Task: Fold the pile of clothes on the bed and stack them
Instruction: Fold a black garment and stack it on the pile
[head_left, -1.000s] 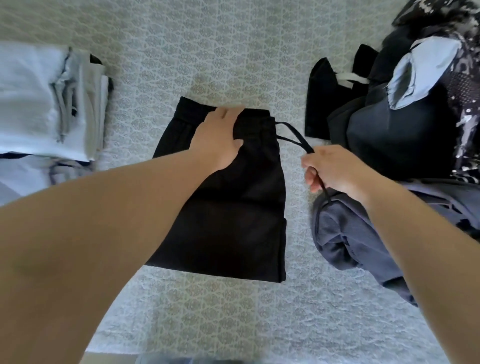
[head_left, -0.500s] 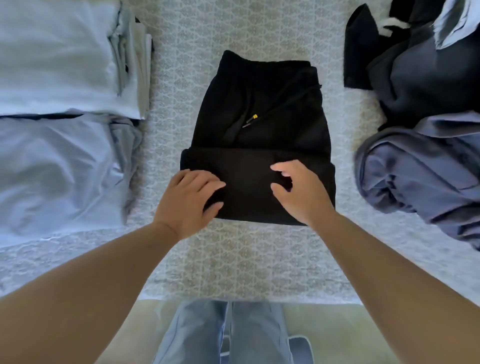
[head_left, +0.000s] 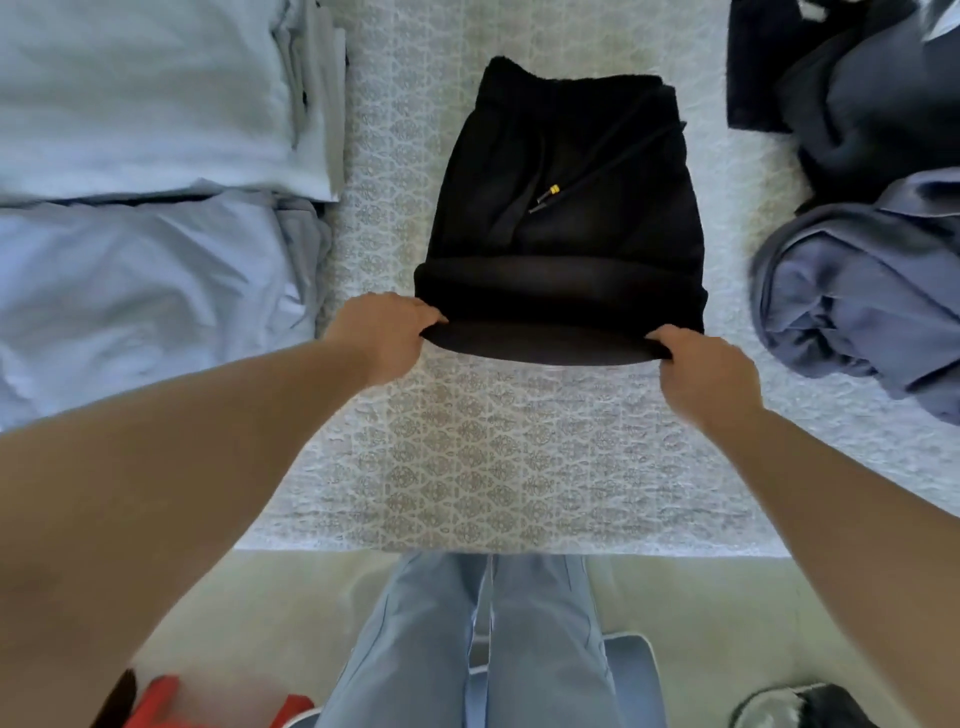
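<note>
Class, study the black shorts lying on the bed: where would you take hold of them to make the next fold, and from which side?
Grip the black shorts at the two near corners of the folded bottom edge, coming from the near side. That edge is already rolled thick, and the left hand and right hand pinch it there. The drawstring lies loose on top, so the far waistband end is less tidy to grab.

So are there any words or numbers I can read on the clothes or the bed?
None: no words, numbers, labels or signs show anywhere.
The black shorts that the left hand and right hand grip carry only a drawstring with a yellow tip, no print.
The bedspread has a repeating pattern, not letters.
The light blue folded clothes and the dark pile show no print.
</note>
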